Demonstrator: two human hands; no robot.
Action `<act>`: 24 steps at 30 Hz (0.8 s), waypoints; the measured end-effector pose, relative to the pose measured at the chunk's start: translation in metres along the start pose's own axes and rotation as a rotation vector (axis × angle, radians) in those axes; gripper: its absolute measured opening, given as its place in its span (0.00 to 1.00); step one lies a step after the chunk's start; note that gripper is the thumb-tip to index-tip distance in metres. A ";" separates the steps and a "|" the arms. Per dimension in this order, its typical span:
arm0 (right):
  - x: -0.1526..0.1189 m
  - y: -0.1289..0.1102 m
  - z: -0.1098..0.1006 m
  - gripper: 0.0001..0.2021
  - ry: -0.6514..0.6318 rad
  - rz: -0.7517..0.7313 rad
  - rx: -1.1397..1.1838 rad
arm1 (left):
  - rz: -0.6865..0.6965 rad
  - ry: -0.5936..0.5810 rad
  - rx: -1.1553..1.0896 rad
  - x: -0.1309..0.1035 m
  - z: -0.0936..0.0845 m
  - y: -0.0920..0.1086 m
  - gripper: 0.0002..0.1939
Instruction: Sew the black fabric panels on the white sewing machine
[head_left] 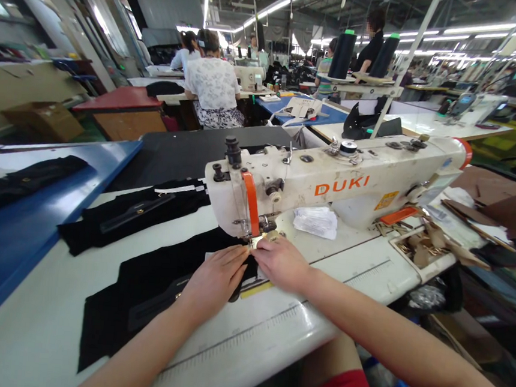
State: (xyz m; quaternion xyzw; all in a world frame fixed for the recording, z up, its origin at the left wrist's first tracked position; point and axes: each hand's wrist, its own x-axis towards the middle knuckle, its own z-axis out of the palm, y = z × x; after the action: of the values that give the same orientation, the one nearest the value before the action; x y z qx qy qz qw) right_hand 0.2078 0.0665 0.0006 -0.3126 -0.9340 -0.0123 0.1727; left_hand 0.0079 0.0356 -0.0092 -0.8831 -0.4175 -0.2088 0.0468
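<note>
A white sewing machine (286, 178) marked DUKI stands over the table, its needle and presser foot (254, 240) lit by a small lamp. Beneath it lies a black fabric piece (141, 286), stretching left across the tabletop. My left hand (219, 277) rests on this fabric, fingers laid flat and pointing at the presser foot. Just right of the foot, my right hand (281, 262) has its fingertips pinched together at the fabric's edge; what is between them is hidden. The two hands' fingertips nearly meet in front of the needle.
A stack of white labels (315, 221) lies under the machine arm. Another black fabric piece (134, 213) with a gold ring is farther left. A tray (422, 250) of small parts sits at the right. Thread cones (343, 55) stand behind, and a person (211, 81) sits beyond.
</note>
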 end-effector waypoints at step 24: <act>-0.002 0.000 0.001 0.09 0.013 0.028 -0.008 | -0.042 -0.068 -0.034 0.005 0.003 -0.014 0.22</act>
State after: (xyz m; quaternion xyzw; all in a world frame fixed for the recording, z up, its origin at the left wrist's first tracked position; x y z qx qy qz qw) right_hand 0.2090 0.0653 -0.0015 -0.3265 -0.9282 -0.0156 0.1779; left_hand 0.0007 0.0493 -0.0109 -0.8814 -0.4339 -0.1864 0.0132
